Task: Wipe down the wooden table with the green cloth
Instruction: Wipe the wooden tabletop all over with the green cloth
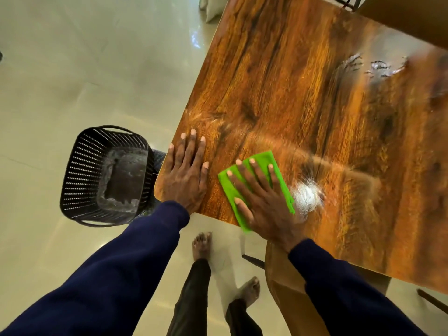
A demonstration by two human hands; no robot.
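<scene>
The wooden table (315, 98) fills the upper right, glossy with dark grain. A folded green cloth (261, 158) lies near the table's front corner. My right hand (264, 197) presses flat on the cloth with fingers spread and straight. My left hand (186, 170) rests flat on the bare wood at the corner, just left of the cloth, fingers straight. A small heap of white powder (306, 194) sits on the wood right beside the cloth's right edge, and faint pale streaks trail away from it to the right.
A black perforated plastic basket (80, 175) with whitish residue inside stands on the pale tiled floor, left of the table corner. My bare feet (202, 246) are below the table edge. A wooden chair (278, 287) is tucked under the near side.
</scene>
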